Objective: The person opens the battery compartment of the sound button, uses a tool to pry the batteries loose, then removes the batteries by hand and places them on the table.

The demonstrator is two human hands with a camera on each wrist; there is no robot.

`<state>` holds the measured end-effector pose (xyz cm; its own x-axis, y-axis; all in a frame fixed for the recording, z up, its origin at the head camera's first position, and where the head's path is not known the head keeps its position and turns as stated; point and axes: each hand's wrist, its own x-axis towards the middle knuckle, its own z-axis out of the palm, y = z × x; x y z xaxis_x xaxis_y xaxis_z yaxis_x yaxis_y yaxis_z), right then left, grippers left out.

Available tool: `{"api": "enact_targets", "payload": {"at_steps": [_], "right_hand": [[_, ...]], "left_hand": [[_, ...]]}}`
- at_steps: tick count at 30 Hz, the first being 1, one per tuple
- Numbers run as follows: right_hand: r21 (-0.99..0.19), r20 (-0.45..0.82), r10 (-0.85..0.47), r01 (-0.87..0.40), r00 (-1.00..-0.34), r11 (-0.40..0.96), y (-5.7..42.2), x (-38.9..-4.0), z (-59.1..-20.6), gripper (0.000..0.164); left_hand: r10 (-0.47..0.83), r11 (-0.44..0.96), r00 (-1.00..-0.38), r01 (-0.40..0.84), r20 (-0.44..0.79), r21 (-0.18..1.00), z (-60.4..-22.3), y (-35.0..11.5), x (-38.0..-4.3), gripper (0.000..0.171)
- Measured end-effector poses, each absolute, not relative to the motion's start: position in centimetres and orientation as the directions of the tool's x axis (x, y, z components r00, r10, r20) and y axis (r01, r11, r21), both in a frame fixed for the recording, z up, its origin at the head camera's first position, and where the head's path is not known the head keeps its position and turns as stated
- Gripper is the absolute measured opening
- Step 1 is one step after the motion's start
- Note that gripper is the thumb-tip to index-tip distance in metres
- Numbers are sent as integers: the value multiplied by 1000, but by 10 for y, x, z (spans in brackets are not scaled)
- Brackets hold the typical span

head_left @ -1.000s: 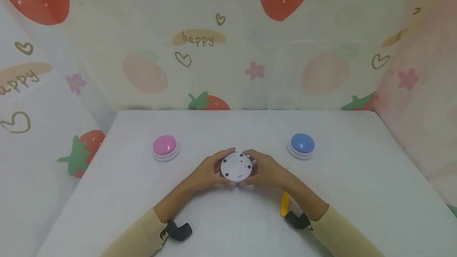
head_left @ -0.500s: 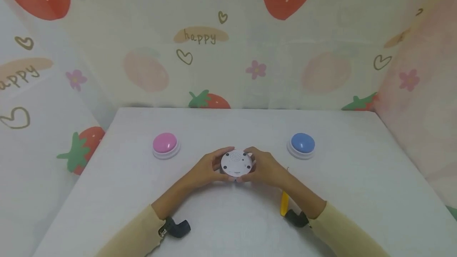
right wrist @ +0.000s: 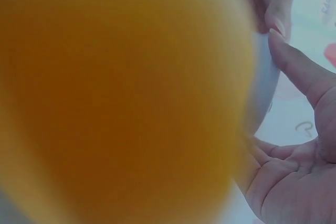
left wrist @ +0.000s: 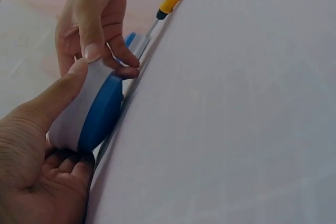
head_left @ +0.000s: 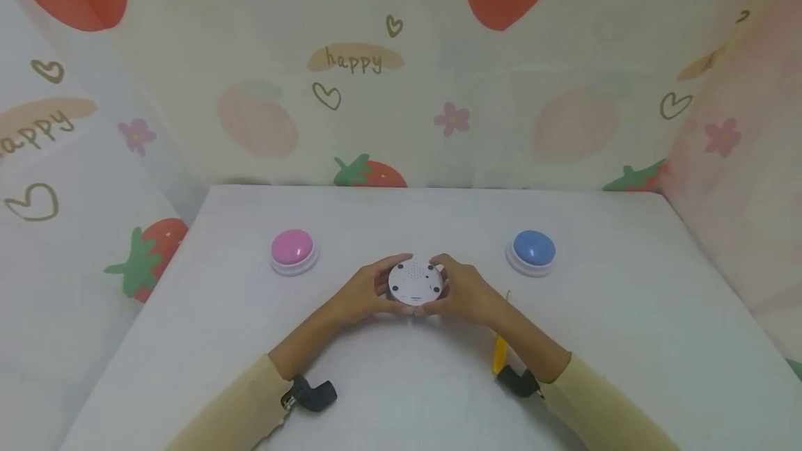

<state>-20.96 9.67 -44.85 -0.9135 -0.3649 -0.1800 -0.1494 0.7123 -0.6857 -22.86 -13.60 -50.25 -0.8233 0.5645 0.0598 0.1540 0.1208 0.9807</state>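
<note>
In the head view, an upside-down push button point(head_left: 415, 282) shows its white underside, with several dark round spots near the rim and a patch of small holes. My left hand point(head_left: 370, 290) grips its left side and my right hand point(head_left: 462, 290) grips its right side, thumbs at the near edge. The left wrist view shows the button's blue cap point(left wrist: 102, 114) facing the table, with the left hand point(left wrist: 39, 145) and right hand point(left wrist: 94, 24) around the white base. A yellow-handled screwdriver point(head_left: 500, 353) lies beside my right forearm, partly hidden by it.
A pink push button point(head_left: 292, 248) stands at the back left of the white table point(head_left: 401, 395), and a blue push button point(head_left: 534, 248) at the back right. Strawberry-print cloth walls point(head_left: 376, 117) enclose the table's back and sides. Yellow blur from the screwdriver handle point(right wrist: 121, 98) fills most of the right wrist view.
The held button has turned slightly clockwise and tilted, so its underside looks flatter. Both hands stay around it, with small shifts in grip. The head view has shifted a little.
</note>
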Motion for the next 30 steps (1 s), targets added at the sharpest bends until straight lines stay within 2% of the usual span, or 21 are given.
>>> {"api": "enact_targets", "payload": {"at_steps": [12,22,30], "right_hand": [[-731,-181,-424,-167,-888,662,106,-212,-450,87],[-709,-182,-432,-186,-883,680,121,-217,-444,75],[-666,-39,-498,-349,-866,659,128,-217,-429,57]], "left_hand": [[531,103,-845,138,63,985,-506,-137,-229,91],[533,101,-846,106,36,989,-504,-137,-228,95],[541,104,-841,100,28,989,-504,-136,-230,94]]}}
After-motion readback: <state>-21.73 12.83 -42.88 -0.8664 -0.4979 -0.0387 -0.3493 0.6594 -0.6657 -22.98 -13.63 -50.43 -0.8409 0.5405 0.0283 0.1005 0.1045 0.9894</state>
